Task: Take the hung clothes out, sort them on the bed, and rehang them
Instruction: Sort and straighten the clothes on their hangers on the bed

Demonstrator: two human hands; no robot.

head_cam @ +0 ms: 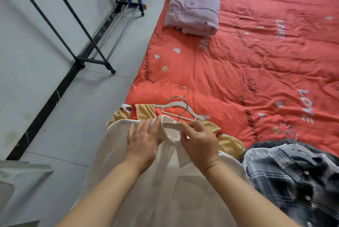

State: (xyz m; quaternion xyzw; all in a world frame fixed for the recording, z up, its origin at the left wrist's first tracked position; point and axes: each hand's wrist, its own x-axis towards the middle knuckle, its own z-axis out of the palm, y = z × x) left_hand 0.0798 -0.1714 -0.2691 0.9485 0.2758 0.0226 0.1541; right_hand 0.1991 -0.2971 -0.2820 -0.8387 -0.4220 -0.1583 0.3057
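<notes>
A: "Where is the sheer white collared shirt (165, 180) lying?"
B: "On the near edge of the coral-red quilted bed (238, 61). The left grip (145, 140), released, is pressing its shoulder flat; the right grip (200, 142) is pinching its white plastic hanger (181, 116)."

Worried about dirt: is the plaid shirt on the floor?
No, the plaid shirt lies on the bed's red quilt, beside the white shirt.

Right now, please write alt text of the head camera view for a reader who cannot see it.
Two hands work on a white shirt on a hanger, laid on a red quilt: the left hand lies flat on the shirt, the right hand pinches the hanger. A yellow garment and a plaid shirt lie nearby.
</notes>
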